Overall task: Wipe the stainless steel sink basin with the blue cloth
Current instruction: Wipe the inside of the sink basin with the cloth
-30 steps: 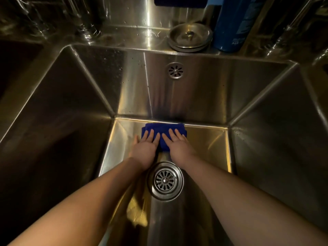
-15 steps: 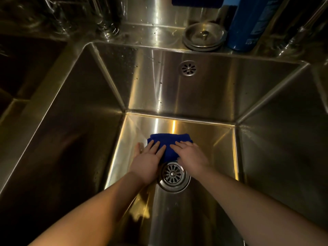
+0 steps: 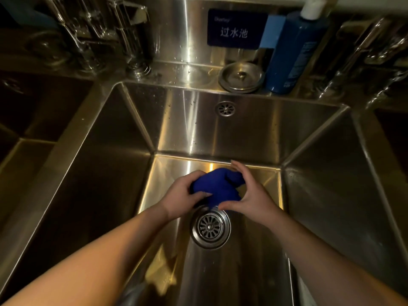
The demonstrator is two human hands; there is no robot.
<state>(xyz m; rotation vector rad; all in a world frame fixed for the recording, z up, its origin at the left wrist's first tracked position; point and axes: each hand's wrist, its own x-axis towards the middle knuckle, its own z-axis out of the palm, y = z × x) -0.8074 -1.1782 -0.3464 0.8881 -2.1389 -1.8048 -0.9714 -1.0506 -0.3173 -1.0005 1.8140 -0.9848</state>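
The stainless steel sink basin (image 3: 242, 133) fills the head view, deep and square, with a round drain strainer (image 3: 210, 227) in its floor. The blue cloth (image 3: 217, 187) is bunched up just above the floor, beyond the drain. My left hand (image 3: 182, 196) grips its left side, fingers curled over it. My right hand (image 3: 249, 195) holds its right side, thumb low by the drain and fingers raised around the cloth. Both forearms reach down into the basin.
An overflow grille (image 3: 225, 108) sits in the back wall. On the rear ledge stand a round metal drain lid (image 3: 241, 77) and a blue bottle (image 3: 293, 51). A dark sign (image 3: 235, 28) hangs behind. Faucet pipes (image 3: 134, 40) rise at back left; neighbouring basins flank both sides.
Both hands lay flat on the spread cloth on the basin floor and slid toward the drain. Now they have gathered the cloth into a bunch and lifted it off the floor.
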